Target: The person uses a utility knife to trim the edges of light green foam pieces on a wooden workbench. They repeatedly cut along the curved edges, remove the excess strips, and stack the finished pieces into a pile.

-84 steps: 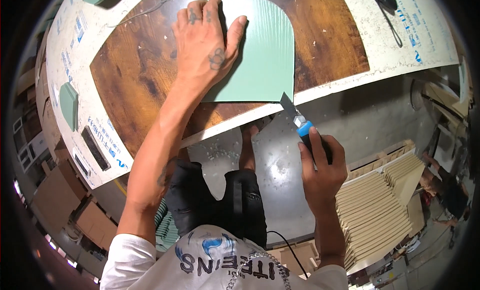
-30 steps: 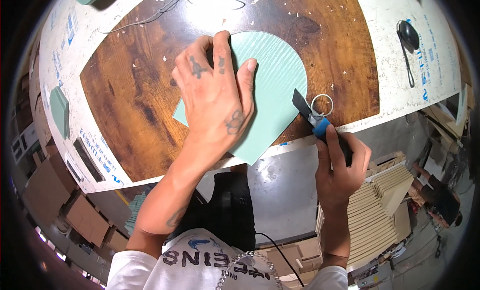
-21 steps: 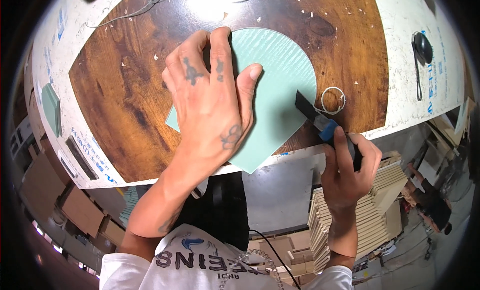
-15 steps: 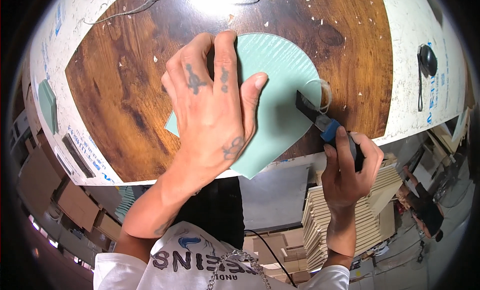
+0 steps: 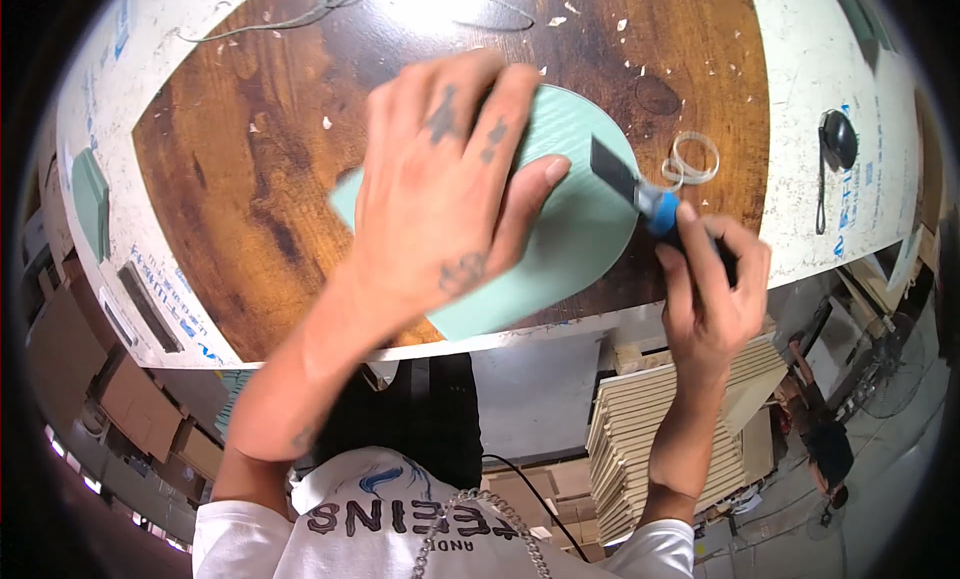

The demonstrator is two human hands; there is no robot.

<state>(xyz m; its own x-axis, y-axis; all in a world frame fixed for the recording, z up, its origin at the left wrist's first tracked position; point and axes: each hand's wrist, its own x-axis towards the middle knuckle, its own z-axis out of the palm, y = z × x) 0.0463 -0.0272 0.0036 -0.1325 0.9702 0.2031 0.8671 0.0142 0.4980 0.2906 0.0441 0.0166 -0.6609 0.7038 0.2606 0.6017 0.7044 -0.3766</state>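
Observation:
A mint-green, round-edged sheet (image 5: 575,234) lies on a dark wood-grain board. Across its left half my left hand (image 5: 440,179) rests with fingers stretched forward and thumb apart, slightly blurred. My right hand (image 5: 715,279) grips a utility knife (image 5: 660,209) with a blue-collared dark handle. The knife's wide dark blade (image 5: 613,169) points up and left over the sheet's right edge; whether it touches the sheet I cannot tell. Close by the knife, a thin pale curled strip (image 5: 697,159) sits on the board.
The wood-grain board (image 5: 260,179) lies on a white table (image 5: 795,39) with small pale scraps scattered about. A black mouse-shaped object (image 5: 838,139) is at the right. Green pieces (image 5: 90,204) and a dark bar (image 5: 150,309) lie at the left. Stacked boards (image 5: 650,449) stand below; a person (image 5: 825,449) is beyond.
The green sheet has turned under my left hand, which has shifted right and forward. My right hand has raised the knife slightly. The curled strip now lies farther right, apart from the sheet.

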